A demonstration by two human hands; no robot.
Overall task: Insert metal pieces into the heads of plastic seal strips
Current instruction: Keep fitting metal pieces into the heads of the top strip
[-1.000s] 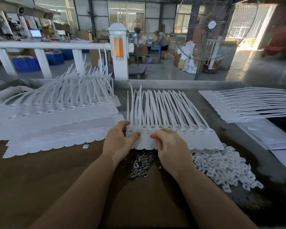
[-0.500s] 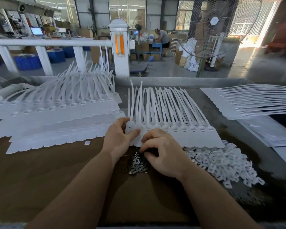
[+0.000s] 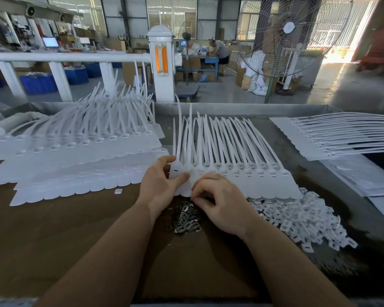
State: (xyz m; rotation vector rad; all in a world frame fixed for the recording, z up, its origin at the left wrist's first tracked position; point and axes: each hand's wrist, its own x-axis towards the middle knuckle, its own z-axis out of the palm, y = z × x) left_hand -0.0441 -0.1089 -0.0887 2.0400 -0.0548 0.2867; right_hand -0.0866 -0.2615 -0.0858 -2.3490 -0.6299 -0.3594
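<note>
Right hand over the metal pieces, left hand pinning the strip row

The right hand curls fingertips-down at the far edge of the metal pieces; whether it grips 1 I cannot tell. The left hand pinches the leftmost seal strip head. The row of seal strips lies just beyond both hands, tails pointing far.

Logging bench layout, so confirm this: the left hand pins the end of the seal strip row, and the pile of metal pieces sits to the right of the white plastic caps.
Wrong on one point. The head view shows the pile of metal pieces left of the white plastic caps, below the hands. The left hand does pin the end of the seal strip row.
</note>
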